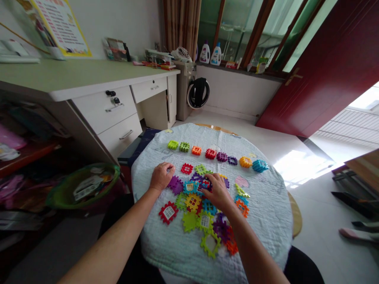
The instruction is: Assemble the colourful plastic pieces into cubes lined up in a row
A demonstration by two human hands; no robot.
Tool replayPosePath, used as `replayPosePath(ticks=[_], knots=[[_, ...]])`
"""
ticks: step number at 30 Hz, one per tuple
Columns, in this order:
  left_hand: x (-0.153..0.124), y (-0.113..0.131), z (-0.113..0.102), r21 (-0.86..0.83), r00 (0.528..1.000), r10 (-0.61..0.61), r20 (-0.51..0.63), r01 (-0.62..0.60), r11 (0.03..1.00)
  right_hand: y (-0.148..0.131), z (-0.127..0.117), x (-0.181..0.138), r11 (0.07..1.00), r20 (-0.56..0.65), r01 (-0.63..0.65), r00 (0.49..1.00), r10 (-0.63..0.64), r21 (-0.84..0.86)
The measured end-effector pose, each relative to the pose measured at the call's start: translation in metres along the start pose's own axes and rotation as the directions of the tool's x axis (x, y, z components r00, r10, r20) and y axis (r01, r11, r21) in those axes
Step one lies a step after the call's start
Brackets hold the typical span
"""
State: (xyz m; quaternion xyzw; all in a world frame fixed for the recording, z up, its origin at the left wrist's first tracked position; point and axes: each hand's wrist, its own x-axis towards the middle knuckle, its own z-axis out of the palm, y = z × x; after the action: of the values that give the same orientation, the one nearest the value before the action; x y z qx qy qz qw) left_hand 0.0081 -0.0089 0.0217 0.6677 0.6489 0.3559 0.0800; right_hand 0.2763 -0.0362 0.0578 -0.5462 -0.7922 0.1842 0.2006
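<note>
My left hand [162,176] rests on the cloth at the left of a pile of plastic interlocking blocks, its fingers curled in and nothing showing in them. Close beside it lies a purple block [176,185]. My right hand [218,191] reaches over the pile, thumb and fingers apart, touching dark blocks partly hidden beneath it. Around it are a blue window block [190,187], a yellow block [193,202] and a lime window block [205,221]. A red window block [169,213] lies apart at the left. Another red block [186,169] sits above the pile.
Along the far side runs a row of block stacks, from a lime stack [173,144] to a blue stack [260,165]. A pale cloth [266,213] covers the round table. Left are a desk [89,79] and a green basket [59,193]; a washing machine [185,90] stands behind.
</note>
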Motion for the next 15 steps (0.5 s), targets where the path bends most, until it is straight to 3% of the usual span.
replayPosePath(ticks=[4, 6, 10, 15], knots=[[-0.001, 0.001, 0.003, 0.077, 0.997, 0.082, 0.009, -0.083, 0.994, 0.044, -0.025, 0.001, 0.994, -0.148, -0.104, 0.984, 0.100, -0.025], [-0.001, 0.001, 0.004, 0.098, 0.996, 0.094, 0.009, -0.095, 0.991, 0.064, -0.035, 0.001, 0.984, -0.168, -0.170, 0.973, 0.157, -0.061], [-0.001, -0.001, 0.005, 0.101, 0.996, 0.093, 0.015, -0.094, 0.990, 0.083, -0.038, 0.002, 0.978, -0.072, -0.181, 0.982, 0.174, -0.106], [0.000, -0.003, 0.005, 0.083, 0.996, 0.084, 0.004, -0.084, 0.993, 0.079, -0.033, 0.007, 0.985, 0.064, -0.148, 0.986, 0.154, -0.094]])
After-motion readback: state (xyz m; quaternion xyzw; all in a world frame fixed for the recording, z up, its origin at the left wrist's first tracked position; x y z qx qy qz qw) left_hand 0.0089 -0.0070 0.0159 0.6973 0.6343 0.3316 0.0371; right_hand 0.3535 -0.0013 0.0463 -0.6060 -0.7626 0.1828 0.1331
